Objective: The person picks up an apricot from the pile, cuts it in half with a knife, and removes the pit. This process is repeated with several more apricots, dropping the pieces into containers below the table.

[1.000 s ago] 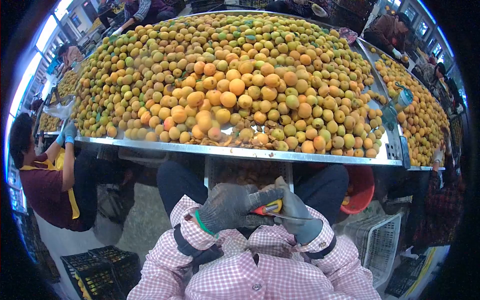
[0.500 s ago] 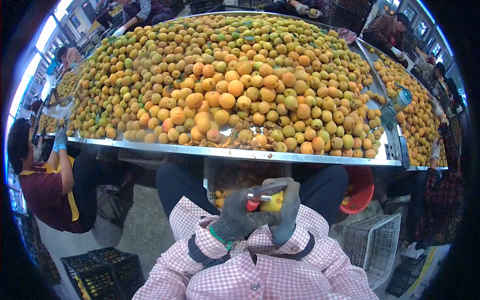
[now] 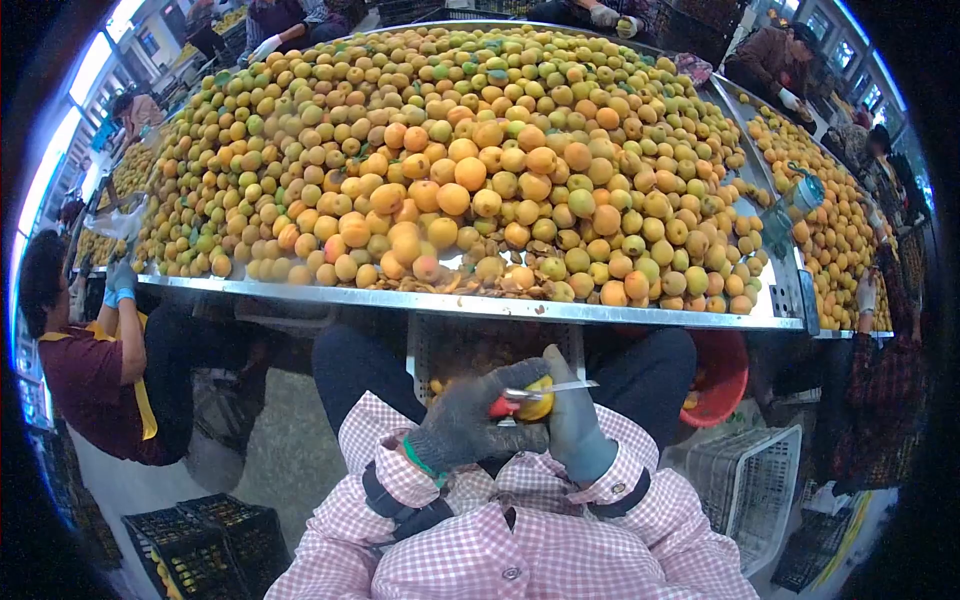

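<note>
My left hand (image 3: 465,418), in a dark knit glove with a green cuff edge, is closed around the red handle of a small knife (image 3: 572,386). The blade points right, crossing a yellow-green apricot (image 3: 538,404). My right hand (image 3: 574,425), in a grey glove, is closed against the fruit's right side, its inner fingers partly hidden. Both hands are close together above my lap. Just beyond them, below the table edge, a crate (image 3: 413,345) holds a few fruits and is partly covered by my hands.
A metal-edged table (image 3: 450,303) carries a big heap of apricots (image 3: 470,175), with cut scraps near its front edge. A red basin (image 3: 730,375) and a grey crate (image 3: 765,490) stand at right, black crates (image 3: 210,545) at lower left. Co-workers sit around; a bottle (image 3: 800,200) lies at right.
My hands have shifted and the right has turned more upright. The knife blade now extends rightward past the apricot, across my right hand. A co-worker's gloved hand at upper left has moved right.
</note>
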The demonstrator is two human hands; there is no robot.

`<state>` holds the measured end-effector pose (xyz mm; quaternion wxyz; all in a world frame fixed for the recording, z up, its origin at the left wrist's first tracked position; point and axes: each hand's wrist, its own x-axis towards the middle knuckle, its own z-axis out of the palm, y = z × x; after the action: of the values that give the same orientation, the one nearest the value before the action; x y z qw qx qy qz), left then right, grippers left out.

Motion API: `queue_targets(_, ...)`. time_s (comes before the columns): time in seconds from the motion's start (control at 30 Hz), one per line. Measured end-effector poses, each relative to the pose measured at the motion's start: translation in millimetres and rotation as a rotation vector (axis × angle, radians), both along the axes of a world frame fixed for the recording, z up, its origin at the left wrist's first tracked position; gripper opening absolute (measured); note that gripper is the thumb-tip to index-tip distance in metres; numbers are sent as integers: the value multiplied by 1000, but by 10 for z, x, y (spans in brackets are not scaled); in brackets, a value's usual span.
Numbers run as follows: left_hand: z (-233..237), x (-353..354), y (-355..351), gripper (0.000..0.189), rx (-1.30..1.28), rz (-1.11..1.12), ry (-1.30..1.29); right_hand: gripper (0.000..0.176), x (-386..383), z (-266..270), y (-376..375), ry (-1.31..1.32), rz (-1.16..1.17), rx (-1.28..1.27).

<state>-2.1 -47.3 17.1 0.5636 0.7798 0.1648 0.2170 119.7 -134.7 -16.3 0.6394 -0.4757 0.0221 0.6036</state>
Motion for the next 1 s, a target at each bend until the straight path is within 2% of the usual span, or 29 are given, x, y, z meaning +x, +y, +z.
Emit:
queue_targets(0.03, 29, -24, 13, 67, 94, -29, 154, 39, -27, 7, -15, 3, 2, 0)
queue_targets(0.13, -102, -30, 30, 69, 94, -65, 104, 36, -103, 15, -67, -115, 44, -32)
queue_targets(0.2, -96, -11, 13, 66, 73, -49, 61, 35, -146, -37, -103, -569, 25, 292)
queue_targets(0.23, -91, 10, -6, 64, 52, -34, 18, 35, -119, -16, -103, -570, 25, 292)
queue_targets(0.3, -91, 78, -98, 62, -37, 27, -24, 24, -44, 40, -114, -1357, 30, 250)
queue_targets(0.37, -181, 63, -143, 61, -122, 92, -66, 22, -42, -12, -124, -1355, 33, 221)
queue_targets(0.43, -334, 45, -139, 59, -426, 91, -88, 23, -31, -96, -140, -1352, 38, 190)
queue_targets(0.47, -299, 55, -159, 59, -426, 93, -89, 27, -18, -144, -141, -1277, 23, 257)
queue_targets(0.53, -118, 83, -203, 53, -1482, 93, -351, 31, 30, -137, -113, -1198, 8, 329)
queue_targets(0.57, -38, 38, -154, 45, -1383, 171, -247, 28, 95, -75, -65, -1385, 116, 320)
queue_targets(0.6, -234, -21, -87, 45, -1383, 171, -245, 24, 157, -37, -41, -1569, 228, 305)
queue_targets(0.63, -602, -69, 3, 45, -1550, -226, -474, 22, 229, -146, -16, -1606, 288, 327)
queue_targets(0.67, -684, -58, 54, 45, -1671, -644, -704, 22, 244, -251, -18, -1607, 289, 326)
queue_targets(0.7, -712, -85, 38, 45, -1671, -645, -707, 23, 241, -350, -38, -1453, 241, 301)
queue_targets(0.73, -539, -76, 30, 47, -1296, -287, -305, 25, 239, -398, -52, -1300, 196, 279)
queue_targets(0.77, -432, -69, 31, 50, -882, 48, 75, 25, 212, -359, -85, -1299, 197, 279)
queue_targets(0.8, -417, -52, 32, 50, -885, 47, 79, 25, 168, -270, -140, -911, 265, 259)
queue_targets(0.83, -407, -20, 33, 54, -627, 23, 65, 26, 140, -195, -177, -524, 317, 235)
queue_targets(0.87, -391, 16, 45, 59, -368, -2, 47, 26, 137, -151, -191, -525, 311, 234)
queue_targets(0.93, -241, 49, 68, 62, -336, -9, 39, 27, 125, -89, -203, -1475, 440, 428)
queue_targets(0.97, -197, 39, 68, 66, -307, -9, 33, 27, 100, -72, -203, -1472, 441, 428)
queue_targets(1.0, -224, 12, 70, 66, -309, -5, 36, 30, 68, -58, -197, -1227, 415, 324)
